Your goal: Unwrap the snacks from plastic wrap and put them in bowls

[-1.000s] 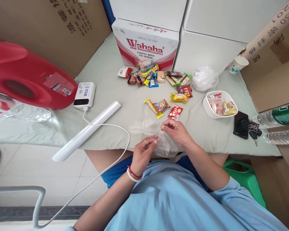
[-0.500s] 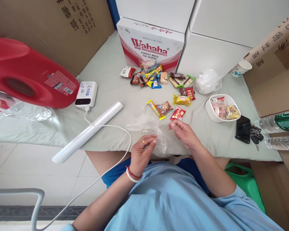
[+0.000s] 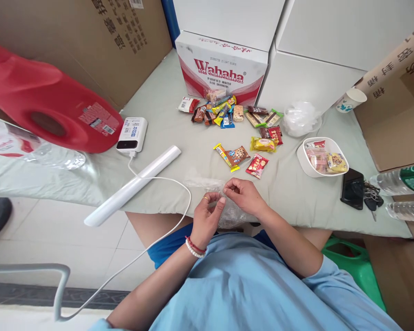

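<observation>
A thin clear plastic bag (image 3: 232, 212) hangs crumpled between my hands at the front edge of the cloth-covered surface (image 3: 165, 122). My left hand (image 3: 209, 212) pinches part of it between thumb and fingers. Close by on the right, my right hand (image 3: 242, 193) also has its fingertips pinched on the bag's film. Just beyond my hands lie a brown-and-yellow snack packet (image 3: 232, 156) and a red snack packet (image 3: 257, 165). A yellow snack packet (image 3: 263, 144) sits a little farther back.
More wrapped snacks lie before the Wahaha box (image 3: 221, 69). On the right are a white tub (image 3: 322, 156) with packets, a bundle of clear bags (image 3: 301, 119), a phone (image 3: 352, 188) and keys. To the left are a white tube (image 3: 134, 186), a cabled power bank (image 3: 132, 134) and a red jug (image 3: 55, 101).
My right hand has moved left, close to my left hand, and now pinches the bag. The view has shifted slightly.
</observation>
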Tool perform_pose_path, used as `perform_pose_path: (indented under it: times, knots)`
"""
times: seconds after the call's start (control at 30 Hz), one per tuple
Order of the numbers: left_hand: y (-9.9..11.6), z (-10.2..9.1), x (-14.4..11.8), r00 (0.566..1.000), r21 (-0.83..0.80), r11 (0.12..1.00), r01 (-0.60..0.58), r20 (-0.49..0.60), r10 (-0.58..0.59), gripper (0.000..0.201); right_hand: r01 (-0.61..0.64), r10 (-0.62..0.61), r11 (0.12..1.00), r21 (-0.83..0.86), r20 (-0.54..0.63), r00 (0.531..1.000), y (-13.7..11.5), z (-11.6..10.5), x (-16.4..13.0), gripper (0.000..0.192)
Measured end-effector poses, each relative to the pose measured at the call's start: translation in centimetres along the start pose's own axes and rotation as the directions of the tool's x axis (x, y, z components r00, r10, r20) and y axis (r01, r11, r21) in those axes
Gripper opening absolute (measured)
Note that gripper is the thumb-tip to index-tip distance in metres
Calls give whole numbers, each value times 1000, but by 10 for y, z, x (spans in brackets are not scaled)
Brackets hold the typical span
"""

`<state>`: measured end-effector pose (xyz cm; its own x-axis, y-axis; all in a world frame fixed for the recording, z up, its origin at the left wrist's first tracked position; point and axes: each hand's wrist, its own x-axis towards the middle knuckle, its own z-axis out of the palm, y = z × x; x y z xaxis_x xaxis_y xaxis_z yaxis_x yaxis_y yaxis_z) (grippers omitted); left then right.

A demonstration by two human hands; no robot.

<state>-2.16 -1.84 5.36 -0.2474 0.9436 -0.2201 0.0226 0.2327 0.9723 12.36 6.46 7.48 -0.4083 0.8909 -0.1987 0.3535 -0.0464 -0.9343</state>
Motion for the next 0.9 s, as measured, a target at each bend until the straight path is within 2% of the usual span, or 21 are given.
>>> perform_pose_path:
  times: [0.1, 0.27, 0.4, 0.47, 0.57, 0.7, 0.8, 0.9]
  knots:
    - [-1, 1, 7, 999, -13, 1000, 11, -36, -11, 30, 2, -2, 1000, 26, -4, 1000, -2, -3, -4, 15]
    - [-6, 1, 12, 998, -123, 992, -39, -61, 32, 29, -50, 58, 979, 197, -32, 998, 2, -12, -7, 28]
    - [-6, 3, 10, 995, -74, 992, -101, -31, 99, 28, -46, 38, 980, 195, 43, 998, 1, -6, -8, 36]
    - [-5, 5, 9, 991, -43, 991, -129, -37, 127, 27, -29, 21, 979, 203, 41, 999, 1, -2, -7, 36]
    - [-4, 4, 10, 997, -101, 992, -73, -44, 69, 31, -22, 34, 953, 301, -35, 999, 2, -2, -5, 36]
    - [-1, -5, 17, 987, -340, 935, 101, -85, -137, 42, -74, 148, 895, 440, -137, 980, 3, -21, -7, 39]
    - [3, -16, 24, 971, -421, 902, 98, -157, -179, 43, -64, 221, 851, 522, -244, 944, 7, -43, -14, 43]
    - [3, -29, 33, 962, -342, 938, 63, -231, -149, 38, -53, 270, 841, 539, -332, 904, 19, -63, -24, 46]
